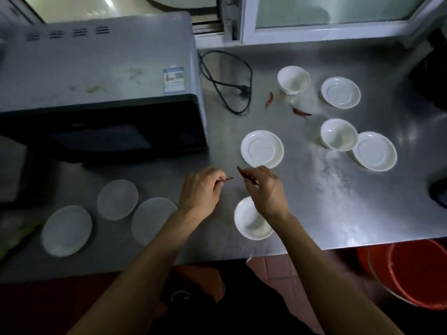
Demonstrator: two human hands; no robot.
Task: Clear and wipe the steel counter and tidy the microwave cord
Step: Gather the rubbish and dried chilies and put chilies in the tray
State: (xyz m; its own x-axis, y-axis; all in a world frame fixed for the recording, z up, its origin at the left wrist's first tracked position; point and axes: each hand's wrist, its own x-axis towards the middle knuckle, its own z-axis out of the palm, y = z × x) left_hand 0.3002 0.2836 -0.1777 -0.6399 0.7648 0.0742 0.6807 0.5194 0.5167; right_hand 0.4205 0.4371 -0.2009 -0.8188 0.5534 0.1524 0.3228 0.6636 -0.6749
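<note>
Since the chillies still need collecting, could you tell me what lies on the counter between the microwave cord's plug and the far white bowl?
In the head view, one red chilli lies on the steel counter between the cord's plug and the far white bowl, touching neither.

Six white saucers (262,148), three white bowls (293,79), four red chillies (269,99), one microwave (96,83), one black cord (227,81) and one red bucket (416,272) are in view, with two hands (200,189).
</note>
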